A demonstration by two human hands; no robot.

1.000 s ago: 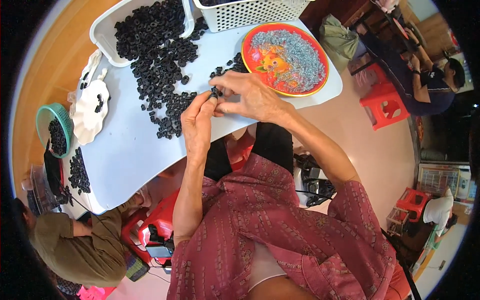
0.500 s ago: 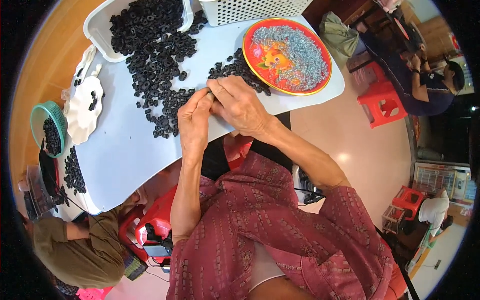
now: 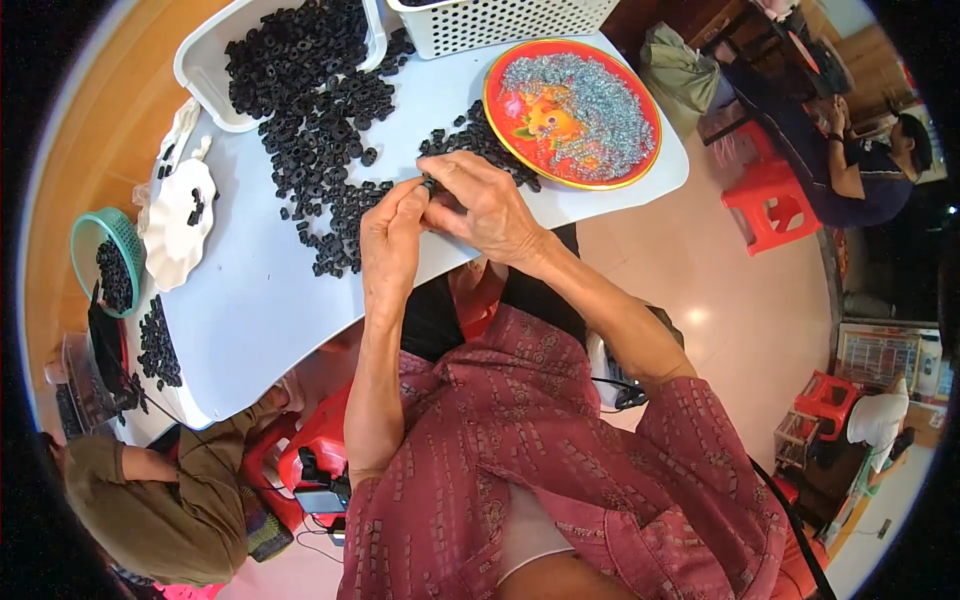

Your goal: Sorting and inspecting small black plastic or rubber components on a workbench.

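My left hand (image 3: 390,240) and my right hand (image 3: 488,208) meet at the table's near edge. Between the fingertips of both is a small black part (image 3: 428,184), mostly hidden; its exact shape is too small to make out. The left thumb and fingers are pinched around it, and the right thumb and index finger close on it from the other side. Just beyond lie loose black parts (image 3: 320,165), spread across the table. A red plate (image 3: 500,125) with a yellow rim, holding many small shiny clear-grey pieces (image 3: 600,110), sits to the right of my hands.
A white tub (image 3: 200,85) of black parts and a white perforated basket (image 3: 500,28) stand at the back. At the left are a white scalloped dish (image 3: 175,245) and a green basket (image 3: 125,235). A person in a brown sleeve (image 3: 160,510) sits at lower left.
My right fingers have lifted and parted slightly from the left ones, so the small black part shows more. Both hands stay in nearly the same place.
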